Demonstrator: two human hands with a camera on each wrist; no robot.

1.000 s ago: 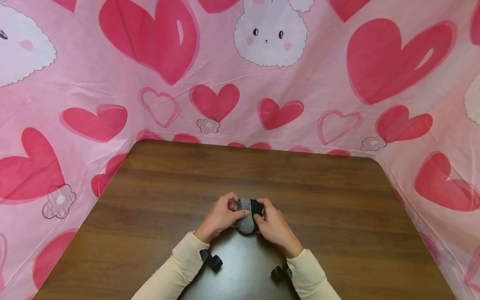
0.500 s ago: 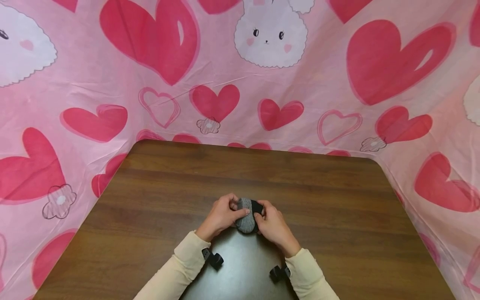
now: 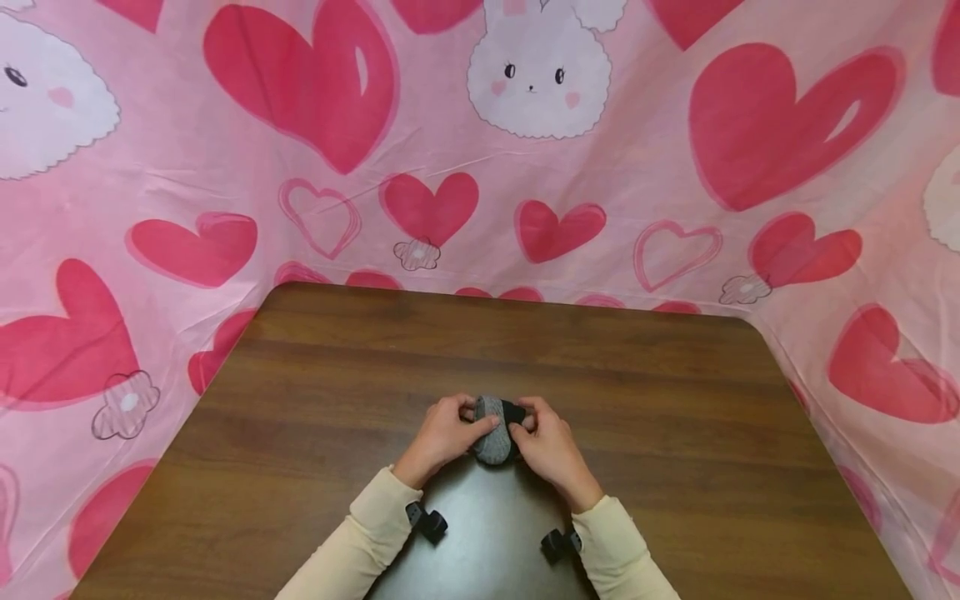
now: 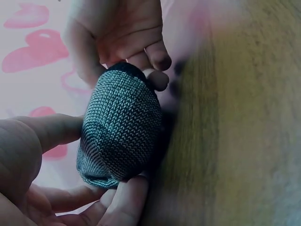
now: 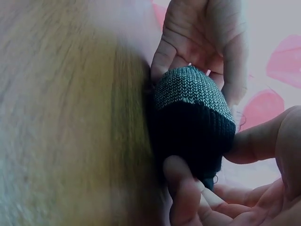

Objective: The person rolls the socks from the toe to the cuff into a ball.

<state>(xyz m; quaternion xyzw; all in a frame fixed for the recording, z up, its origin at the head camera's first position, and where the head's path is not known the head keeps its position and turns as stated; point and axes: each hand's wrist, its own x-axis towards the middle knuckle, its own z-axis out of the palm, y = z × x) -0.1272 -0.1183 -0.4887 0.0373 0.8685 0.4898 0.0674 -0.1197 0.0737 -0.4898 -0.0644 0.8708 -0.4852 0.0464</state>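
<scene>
A folded knit sock (image 3: 492,432), heathered grey with a black part, is held between both hands low over the middle of the table. My left hand (image 3: 447,431) grips its grey end, thumb on top and fingers curled around the far side and underneath. On the other side, my right hand (image 3: 550,442) pinches the black part between thumb and fingers. The left wrist view shows the rounded grey knit of the sock (image 4: 122,122) up close. In the right wrist view, the black ribbed section of the sock (image 5: 195,132) faces the camera.
A brown wooden table (image 3: 337,350) lies under the hands, with a bright glare near its front. Pink cloth (image 3: 637,158) printed with hearts and rabbits hangs around the back and sides. Small black cameras (image 3: 431,525) sit at both wrists.
The right hand's fingers shift slightly on the black part, with the thumb a little farther right. The left hand keeps its grip, and the sock stays nearly in place.
</scene>
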